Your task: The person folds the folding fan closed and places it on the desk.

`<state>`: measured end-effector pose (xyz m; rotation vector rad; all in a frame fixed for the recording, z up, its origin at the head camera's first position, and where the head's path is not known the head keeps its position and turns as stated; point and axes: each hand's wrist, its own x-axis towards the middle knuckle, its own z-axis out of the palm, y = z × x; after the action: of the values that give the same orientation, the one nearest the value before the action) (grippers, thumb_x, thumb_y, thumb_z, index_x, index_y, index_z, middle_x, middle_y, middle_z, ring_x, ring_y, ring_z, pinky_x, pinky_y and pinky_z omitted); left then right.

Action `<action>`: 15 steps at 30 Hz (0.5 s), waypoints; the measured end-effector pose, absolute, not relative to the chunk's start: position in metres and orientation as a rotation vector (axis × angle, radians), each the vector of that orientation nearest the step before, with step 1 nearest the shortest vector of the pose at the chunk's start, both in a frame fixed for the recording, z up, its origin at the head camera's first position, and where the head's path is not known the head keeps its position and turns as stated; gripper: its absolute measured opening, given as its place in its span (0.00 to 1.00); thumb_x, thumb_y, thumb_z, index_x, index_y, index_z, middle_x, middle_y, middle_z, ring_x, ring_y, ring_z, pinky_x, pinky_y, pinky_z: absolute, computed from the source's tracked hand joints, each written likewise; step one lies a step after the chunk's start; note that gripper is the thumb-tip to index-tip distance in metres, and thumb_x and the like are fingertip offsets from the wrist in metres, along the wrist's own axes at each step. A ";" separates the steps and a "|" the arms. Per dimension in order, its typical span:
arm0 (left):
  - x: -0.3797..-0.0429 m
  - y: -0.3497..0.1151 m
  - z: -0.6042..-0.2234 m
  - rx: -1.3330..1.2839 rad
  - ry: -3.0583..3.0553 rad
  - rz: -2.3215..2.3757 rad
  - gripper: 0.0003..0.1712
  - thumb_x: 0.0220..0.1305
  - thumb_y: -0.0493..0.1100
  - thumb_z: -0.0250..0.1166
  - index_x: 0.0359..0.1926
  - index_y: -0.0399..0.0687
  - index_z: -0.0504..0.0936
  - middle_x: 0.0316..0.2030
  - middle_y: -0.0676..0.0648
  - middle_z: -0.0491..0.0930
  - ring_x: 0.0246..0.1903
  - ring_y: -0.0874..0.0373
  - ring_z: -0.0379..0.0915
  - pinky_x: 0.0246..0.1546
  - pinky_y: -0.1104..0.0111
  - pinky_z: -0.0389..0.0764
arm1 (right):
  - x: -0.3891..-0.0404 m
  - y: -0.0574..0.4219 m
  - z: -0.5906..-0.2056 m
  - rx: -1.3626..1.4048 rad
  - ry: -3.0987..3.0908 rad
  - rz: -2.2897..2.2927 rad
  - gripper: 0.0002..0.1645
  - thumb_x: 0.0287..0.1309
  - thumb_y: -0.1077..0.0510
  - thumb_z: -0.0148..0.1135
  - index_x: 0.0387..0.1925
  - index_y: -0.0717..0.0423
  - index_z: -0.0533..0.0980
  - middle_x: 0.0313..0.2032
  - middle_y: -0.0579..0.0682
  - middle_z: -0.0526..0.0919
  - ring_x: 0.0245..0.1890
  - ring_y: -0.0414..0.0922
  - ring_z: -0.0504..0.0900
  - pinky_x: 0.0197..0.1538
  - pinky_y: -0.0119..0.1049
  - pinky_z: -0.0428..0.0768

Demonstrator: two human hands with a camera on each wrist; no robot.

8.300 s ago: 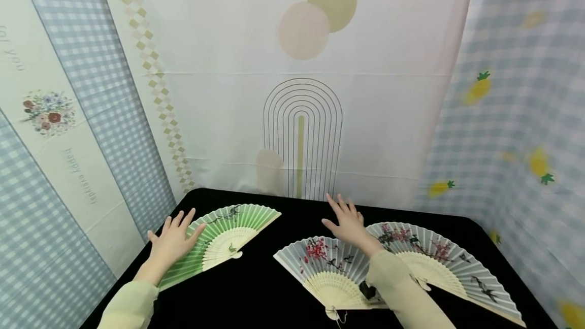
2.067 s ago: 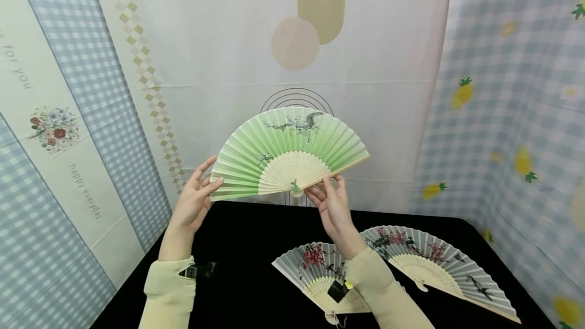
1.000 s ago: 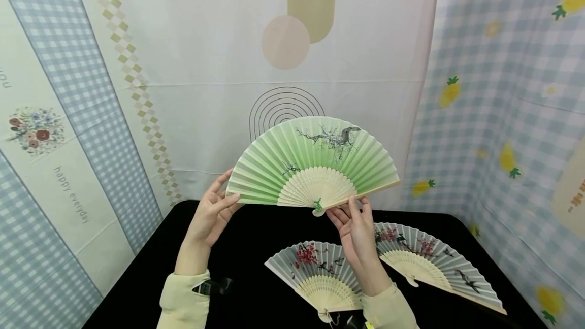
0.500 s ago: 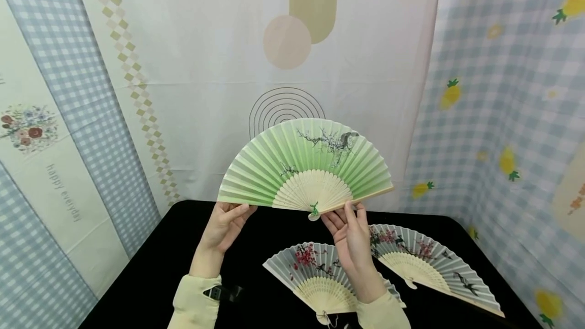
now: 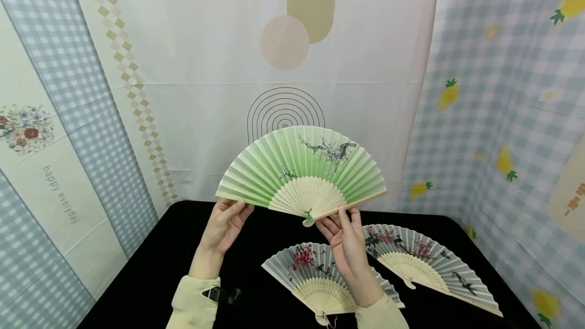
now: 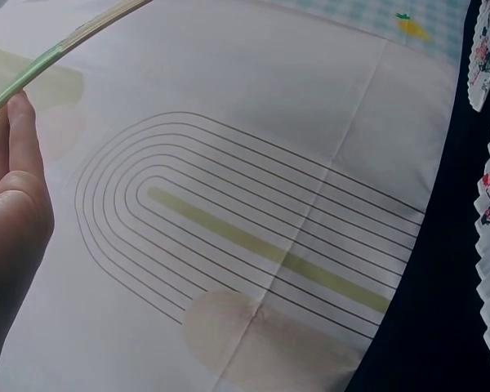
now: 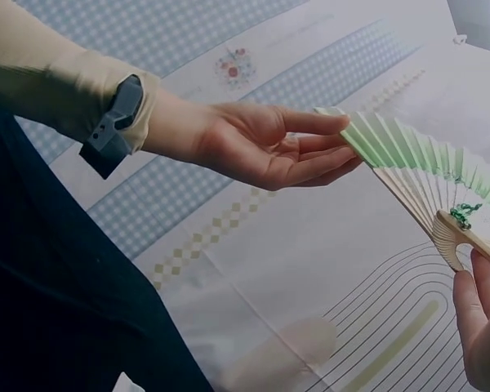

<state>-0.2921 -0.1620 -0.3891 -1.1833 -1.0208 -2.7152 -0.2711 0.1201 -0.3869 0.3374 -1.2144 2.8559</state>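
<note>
A spread green folding fan (image 5: pixel 256 171) with a dark branch print and pale ribs is held up above the table. My left hand (image 5: pixel 224 230) pinches its lower left edge between thumb and fingers, also visible in the right wrist view. Close to the pivot, my right hand (image 5: pixel 349 242) grips the right-hand guard stick (image 5: pixel 361 201), thumb in front and fingers behind. A green knotted cord (image 7: pixel 464 215) hangs at the pivot. In the left wrist view only part of the left hand (image 6: pixel 16 192) and a thin edge of the fan show.
Two spread white folding fans with blossom prints lie on the black table (image 5: pixel 151 278): one (image 5: pixel 320 273) partly behind my right forearm, another (image 5: pixel 429 258) farther right. Printed cloths (image 5: pixel 205 116) hang behind and on both sides.
Earlier the green fan lay at the table's left under my open left hand; both hands now hold it raised. Lately it has sunk slightly, and my left hand has shifted inward along its lower edge.
</note>
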 end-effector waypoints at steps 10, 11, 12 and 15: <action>-0.293 -0.161 -0.389 -1.102 -1.030 -2.728 0.27 0.77 0.24 0.41 0.60 0.43 0.82 0.55 0.47 0.82 0.55 0.57 0.79 0.57 0.67 0.79 | -0.271 0.119 -0.391 0.358 -1.258 2.846 0.14 0.80 0.50 0.43 0.56 0.53 0.56 0.44 0.51 0.84 0.44 0.45 0.87 0.54 0.42 0.84; -0.293 -0.161 -0.389 -1.086 -1.034 -2.726 0.26 0.77 0.24 0.42 0.60 0.43 0.82 0.54 0.47 0.82 0.55 0.57 0.80 0.57 0.67 0.79 | -0.272 0.119 -0.391 0.360 -1.265 2.846 0.14 0.80 0.50 0.44 0.55 0.53 0.56 0.44 0.50 0.84 0.44 0.45 0.87 0.54 0.43 0.84; -0.293 -0.161 -0.390 -1.070 -1.039 -2.725 0.26 0.77 0.24 0.42 0.60 0.44 0.83 0.54 0.47 0.83 0.54 0.57 0.80 0.57 0.68 0.79 | -0.272 0.119 -0.392 0.361 -1.272 2.847 0.14 0.80 0.50 0.44 0.55 0.53 0.56 0.44 0.50 0.84 0.44 0.44 0.87 0.54 0.43 0.83; -0.292 -0.160 -0.390 -1.031 -1.058 -2.724 0.25 0.78 0.26 0.44 0.60 0.45 0.83 0.54 0.48 0.83 0.54 0.57 0.80 0.55 0.68 0.80 | -0.271 0.119 -0.394 0.358 -1.297 2.843 0.16 0.80 0.50 0.44 0.57 0.53 0.55 0.44 0.50 0.83 0.45 0.44 0.87 0.55 0.42 0.83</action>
<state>-0.2919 -0.1599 -0.3903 -1.0306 -1.0582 -2.7244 -0.2713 0.1193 -0.3945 0.3582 -1.2973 2.8425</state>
